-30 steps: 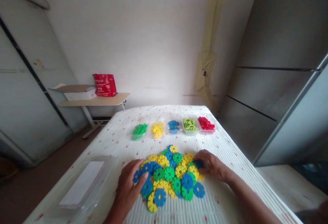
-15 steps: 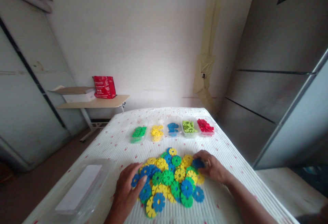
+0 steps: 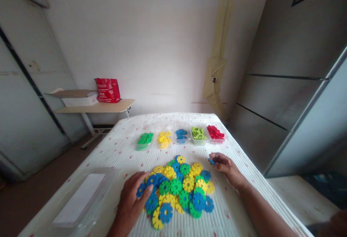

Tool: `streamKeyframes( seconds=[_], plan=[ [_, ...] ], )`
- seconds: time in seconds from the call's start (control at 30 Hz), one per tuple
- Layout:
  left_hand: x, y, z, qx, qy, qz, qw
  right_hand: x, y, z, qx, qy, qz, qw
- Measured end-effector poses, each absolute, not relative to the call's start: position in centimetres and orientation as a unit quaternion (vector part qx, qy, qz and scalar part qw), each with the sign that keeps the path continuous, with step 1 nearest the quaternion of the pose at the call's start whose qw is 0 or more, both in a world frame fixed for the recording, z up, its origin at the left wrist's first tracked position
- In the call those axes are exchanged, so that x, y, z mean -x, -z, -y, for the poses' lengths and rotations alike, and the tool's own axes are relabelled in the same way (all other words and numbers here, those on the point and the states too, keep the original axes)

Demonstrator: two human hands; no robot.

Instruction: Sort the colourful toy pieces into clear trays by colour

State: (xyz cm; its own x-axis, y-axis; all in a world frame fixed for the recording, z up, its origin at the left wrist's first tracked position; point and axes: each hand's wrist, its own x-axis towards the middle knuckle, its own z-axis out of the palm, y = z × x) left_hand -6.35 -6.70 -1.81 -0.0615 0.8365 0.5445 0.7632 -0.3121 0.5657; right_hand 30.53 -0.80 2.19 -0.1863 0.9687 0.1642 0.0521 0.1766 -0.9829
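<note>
A white ribbed table cover with small red specks spans the table, and a clear plastic lidded box lies at its near left edge. In the middle sits a pile of blue, green and yellow snowflake discs. At the far side stand five clear trays in a row, holding dark green, yellow, blue, light green and red pieces. The left hand lies flat with fingers spread, pressing on blue discs at the pile's left edge. The right hand, just right of the pile, pinches a small blue disc between its fingertips, lifted off the pile.
</note>
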Motion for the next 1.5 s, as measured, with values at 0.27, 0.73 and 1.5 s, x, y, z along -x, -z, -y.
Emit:
streamKeyframes(
  seconds=[0.27,0.73,1.5],
  plan=[
    [6.4,2.1,6.6,-0.665,-0.448,-0.594,0.066,-29.9,-2.5,0.9,0.473,-0.425,0.658,0.403],
    [5.8,1.7,6.5,-0.623,-0.456,-0.63,0.083,-22.2,-7.4,-7.1,0.429,-0.043,0.832,0.349],
    [5.5,1.3,7.1,-0.63,-0.452,-0.626,0.081,-29.8,-0.8,-3.6,0.491,0.023,0.779,0.39]
  ],
)
